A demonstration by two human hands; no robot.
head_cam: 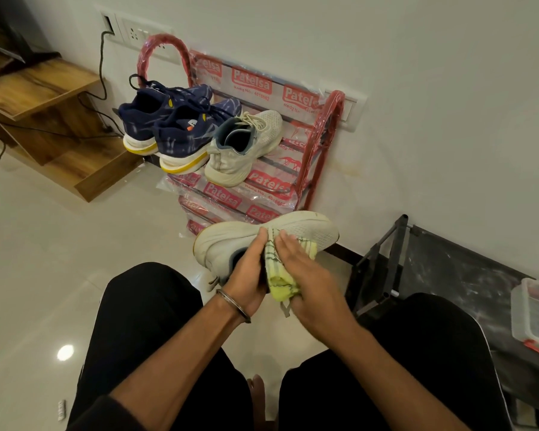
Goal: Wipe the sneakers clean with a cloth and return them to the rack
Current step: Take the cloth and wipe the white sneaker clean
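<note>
While left hand (246, 276) grips the sneaker (227, 241), right hand (305, 275) lies spread flat, pressing the cloth (281, 284).

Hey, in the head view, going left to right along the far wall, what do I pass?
wooden shelf unit → pair of navy sneakers → cream sneaker on the rack → rack's red side hoop → black metal frame → clear plastic box

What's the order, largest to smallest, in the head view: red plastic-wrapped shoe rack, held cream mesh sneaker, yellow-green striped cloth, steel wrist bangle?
red plastic-wrapped shoe rack, largest though farther away
held cream mesh sneaker
yellow-green striped cloth, partly covered
steel wrist bangle
</note>
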